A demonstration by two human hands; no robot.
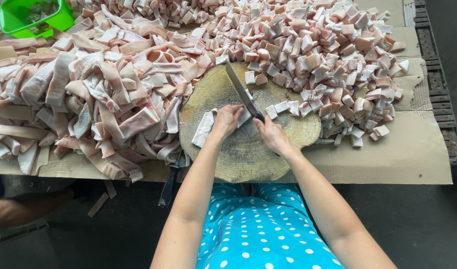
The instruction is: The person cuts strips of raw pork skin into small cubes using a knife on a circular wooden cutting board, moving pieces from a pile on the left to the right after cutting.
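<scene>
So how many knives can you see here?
2. One knife is in the right hand over the wooden block; a second knife lies at the block's left edge. More may be hidden.

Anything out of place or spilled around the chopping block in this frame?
Yes. A strip of pork skin lies on the dark floor below the cardboard edge, apparently fallen. A second knife hangs over the table edge beside the wooden block, handle overhanging.

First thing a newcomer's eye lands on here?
The round wooden chopping block at centre, where the right hand grips a cleaver and the left hand pins a pale meat strip. Long uncut strips are heaped to the left, and cut cubes are piled upper right.
</scene>
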